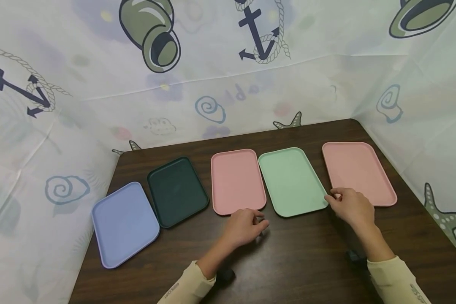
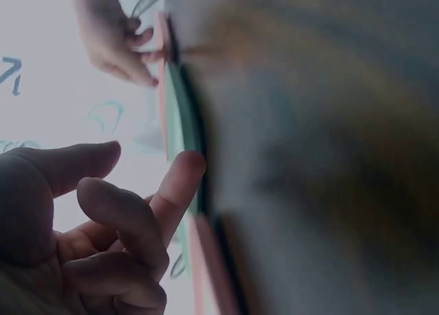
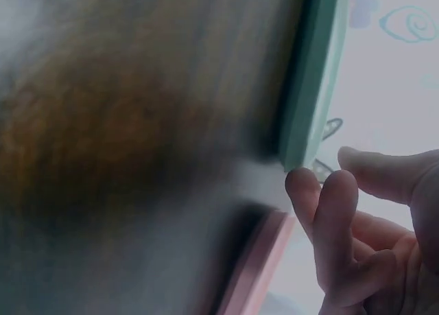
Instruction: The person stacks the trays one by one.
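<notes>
Five shallow rectangular trays lie in a row: a blue tray [image 1: 126, 226], a dark green tray [image 1: 177, 192], a pink tray [image 1: 238, 181], a light green tray [image 1: 292, 181] and a second pink tray [image 1: 359, 173]. My left hand [image 1: 245, 228] hovers by the front edge of the middle pink tray, fingers loosely bent, holding nothing. At the front right corner of the light green tray is my right hand [image 1: 350, 206]. The right wrist view shows its fingertips [image 3: 302, 184] at that tray's corner [image 3: 298, 147], thumb apart; whether they touch is unclear.
The trays rest on a dark wood-grain table [image 1: 289, 261]. A patterned white cloth [image 1: 220, 84] with anchors and shells hangs behind the table and along both sides. The middle pink and light green trays lie almost edge to edge.
</notes>
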`<state>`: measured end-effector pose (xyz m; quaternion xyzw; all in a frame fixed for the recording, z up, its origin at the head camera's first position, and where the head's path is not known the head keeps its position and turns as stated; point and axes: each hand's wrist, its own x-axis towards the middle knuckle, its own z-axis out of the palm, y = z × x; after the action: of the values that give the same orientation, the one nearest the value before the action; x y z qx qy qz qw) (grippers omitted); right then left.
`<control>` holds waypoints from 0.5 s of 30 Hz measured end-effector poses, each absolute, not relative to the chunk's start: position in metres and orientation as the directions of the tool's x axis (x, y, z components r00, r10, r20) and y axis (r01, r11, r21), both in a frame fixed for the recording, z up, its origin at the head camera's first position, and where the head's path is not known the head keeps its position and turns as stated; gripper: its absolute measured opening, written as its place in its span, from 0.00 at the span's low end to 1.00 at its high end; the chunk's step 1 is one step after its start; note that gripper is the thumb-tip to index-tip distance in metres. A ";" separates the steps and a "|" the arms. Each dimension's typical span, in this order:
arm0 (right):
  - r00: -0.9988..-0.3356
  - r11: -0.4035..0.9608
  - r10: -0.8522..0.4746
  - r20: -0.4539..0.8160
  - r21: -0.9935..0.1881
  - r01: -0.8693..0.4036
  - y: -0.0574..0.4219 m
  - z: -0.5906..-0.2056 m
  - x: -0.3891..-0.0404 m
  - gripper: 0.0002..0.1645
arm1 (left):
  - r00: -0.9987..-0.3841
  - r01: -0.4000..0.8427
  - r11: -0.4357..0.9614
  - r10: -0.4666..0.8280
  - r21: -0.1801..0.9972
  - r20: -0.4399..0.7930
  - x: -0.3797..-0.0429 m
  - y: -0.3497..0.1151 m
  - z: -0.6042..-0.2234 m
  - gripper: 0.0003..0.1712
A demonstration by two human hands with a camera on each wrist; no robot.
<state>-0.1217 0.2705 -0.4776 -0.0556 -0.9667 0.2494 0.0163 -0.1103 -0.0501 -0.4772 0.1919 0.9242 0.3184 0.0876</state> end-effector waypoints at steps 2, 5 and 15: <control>-0.993 0.866 0.111 -0.039 -0.485 0.116 0.271 -0.480 -0.121 0.29 | -0.904 0.298 0.718 0.424 0.629 -0.056 -0.109 -0.040 -0.481 0.21; -0.990 0.858 0.105 -0.097 -0.495 0.139 0.273 -0.482 -0.122 0.31 | -0.902 0.294 0.716 0.427 0.633 -0.062 -0.107 -0.028 -0.487 0.23; -0.979 0.838 0.071 -0.189 -0.521 0.161 0.277 -0.487 -0.128 0.32 | -0.949 0.191 0.660 0.314 0.726 -0.036 -0.109 -0.004 -0.502 0.23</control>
<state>-0.1277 0.2768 -0.4873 -0.0607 -0.9553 0.2777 -0.0811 -0.1089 -0.0045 -0.5019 0.1390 0.9076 0.3880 0.0795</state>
